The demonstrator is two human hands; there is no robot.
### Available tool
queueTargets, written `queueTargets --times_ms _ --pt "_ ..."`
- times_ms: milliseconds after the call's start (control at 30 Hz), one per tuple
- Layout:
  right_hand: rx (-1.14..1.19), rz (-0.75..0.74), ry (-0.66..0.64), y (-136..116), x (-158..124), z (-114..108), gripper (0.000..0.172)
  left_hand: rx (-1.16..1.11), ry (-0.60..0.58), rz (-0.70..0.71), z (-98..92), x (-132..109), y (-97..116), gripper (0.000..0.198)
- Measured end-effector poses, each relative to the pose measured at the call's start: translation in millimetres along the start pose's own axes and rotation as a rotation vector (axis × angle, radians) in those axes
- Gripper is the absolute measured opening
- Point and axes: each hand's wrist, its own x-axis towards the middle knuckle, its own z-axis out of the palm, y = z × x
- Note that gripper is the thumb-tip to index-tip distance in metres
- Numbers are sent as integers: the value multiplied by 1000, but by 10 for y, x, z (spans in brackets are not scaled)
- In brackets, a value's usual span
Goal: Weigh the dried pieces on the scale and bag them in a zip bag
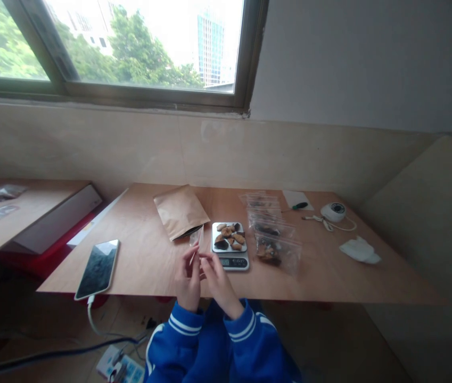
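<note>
My left hand (188, 279) and my right hand (220, 282) meet just in front of the kitchen scale, fingers pinched together. Between them is a small clear plastic bag (197, 236), its upper part showing beyond my fingertips; the rest is hidden by my fingers. On the white digital scale (229, 255) lie several brown and dark dried pieces (229, 234), perhaps dried mushrooms. Behind the bag, a brown paper pouch (180, 210) lies with its dark mouth facing me. Right of the scale are several filled clear zip bags (269, 250) in an overlapping row.
A phone (98, 268) with a charging cable rests at the table's left front. At the right are a green-handled screwdriver (300, 206) on white paper, a small white dome camera (333, 211) with its cable, and a crumpled white tissue (359, 250). Another table (22, 213) stands left.
</note>
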Motion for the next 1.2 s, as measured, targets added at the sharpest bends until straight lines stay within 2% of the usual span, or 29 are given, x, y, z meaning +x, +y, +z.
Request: queueTargets --times_ms 67,133,300,400,600,833,1000,1200 --pt "76 -24 51 -37 11 -57 41 -78 -69 42 80 -25 65 34" --pt "106 -51 109 -73 27 -138 40 -58 -161 150 90 -11 95 34" --pt "126 -25 170 -177 63 -341 38 241 -355 431 -6 104 120 38" --pt "147 47 212 -220 78 -401 39 408 -457 527 -50 175 70 44" --pt "74 40 193 -179 109 -409 38 389 -344 552 -71 206 -110 36" --pt "-57 -14 33 -209 80 -486 39 371 -343 580 -114 224 -130 41" --pt "-81 -14 80 -245 72 -459 38 377 -350 529 -123 230 -157 42" --pt "-41 63 123 -180 103 -418 40 257 -307 437 -125 194 -140 34"
